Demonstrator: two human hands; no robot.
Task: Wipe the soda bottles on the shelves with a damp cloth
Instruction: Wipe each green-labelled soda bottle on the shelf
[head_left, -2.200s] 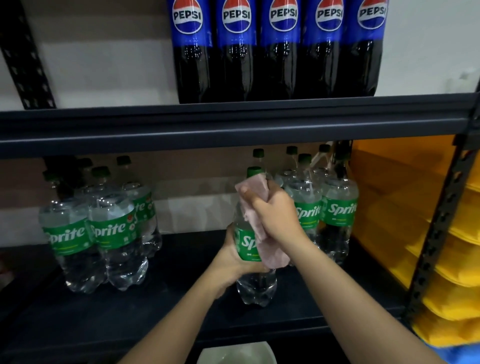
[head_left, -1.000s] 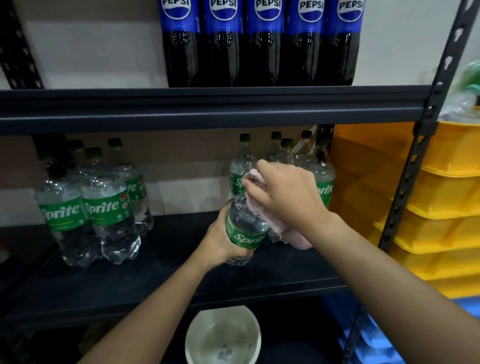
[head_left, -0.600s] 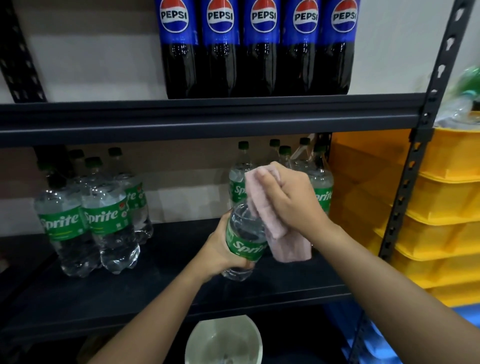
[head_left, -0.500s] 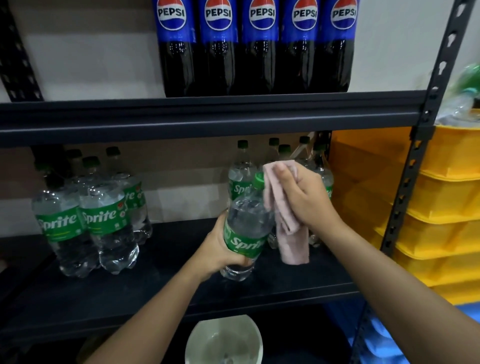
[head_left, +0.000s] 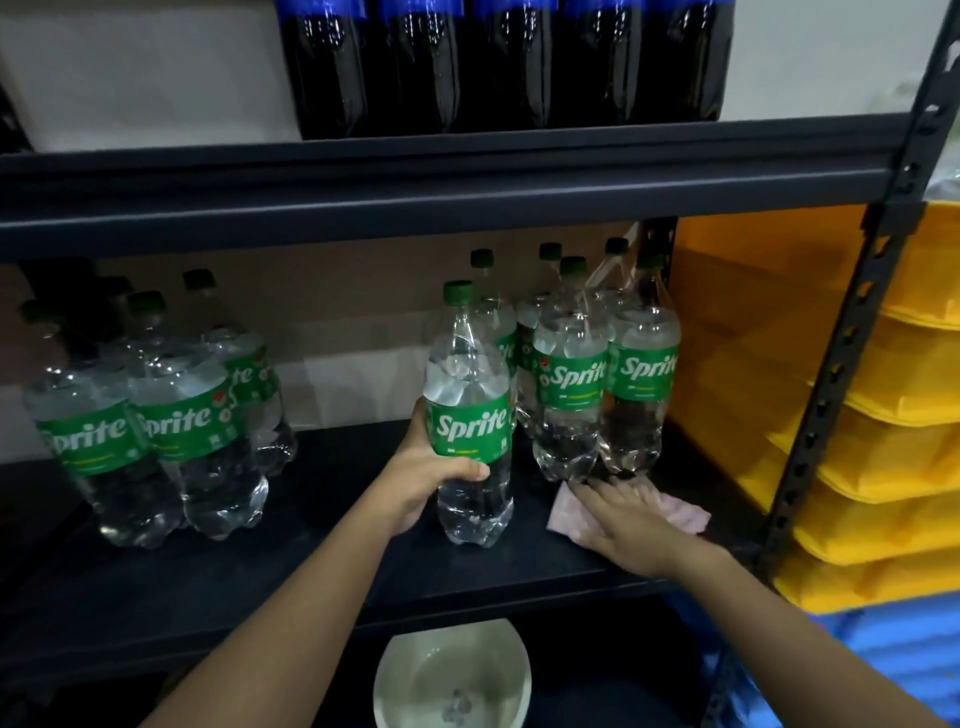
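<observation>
A clear Sprite bottle (head_left: 470, 415) with a green label and cap stands upright on the dark lower shelf (head_left: 322, 566). My left hand (head_left: 428, 480) grips it just below the label. My right hand (head_left: 628, 525) lies flat, fingers straight, on a pink cloth (head_left: 683, 512) spread on the shelf in front of a cluster of Sprite bottles (head_left: 605, 374) at the right. Most of the cloth is hidden under the hand.
Another group of Sprite bottles (head_left: 156, 410) stands at the left of the shelf. Dark Pepsi bottles (head_left: 498, 62) line the upper shelf. Stacked yellow bins (head_left: 883, 395) sit beyond the right upright post (head_left: 852, 332). A white bowl (head_left: 452, 675) with water sits below.
My right hand took the cloth off the bottle and laid it flat on the shelf to the right. The held bottle was set upright on the shelf.
</observation>
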